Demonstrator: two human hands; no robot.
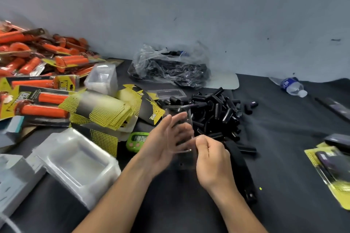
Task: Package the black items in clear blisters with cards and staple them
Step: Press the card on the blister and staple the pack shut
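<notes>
Currently, only the head view is available.

**Head view: state.** The clear blister [179, 128] is held off the table [284, 134], just in front of the pile of black items [214, 111]. It appears empty, though blur and glare limit certainty. The left hand [162, 143] lies against the blister's left side with its fingers nearly straight, supporting it. The right hand [210, 157] is curled, with thumb and fingers pinching the blister's near right edge.

**Head view: hazards, as judged from this arrangement.**

1. Double shell. The stack of blisters [75, 159] at the lower left is tightly nested. Thin, transparent walls could let two shells pass as one.
2. Slip. An edge pinch on smooth plastic, backed only by a flat hand, may release. The shell would then drop into the pile below.
3. Creasing. Excess pinch pressure may kink the edge where, presumably, a staple must seat.
4. Scatter. Loose black items lie at the pile's fringe, so a hasty reach could roll them across the table.
5. Card drag. The yellow-and-black cards [102, 108] lie fanned and overlapping. Pulling one may draw several with it.
6. Knock. The green timer [137, 139] sits just beside the left hand and could be struck by a leftward reach.

A stapler cannot be identified with certainty.
</notes>
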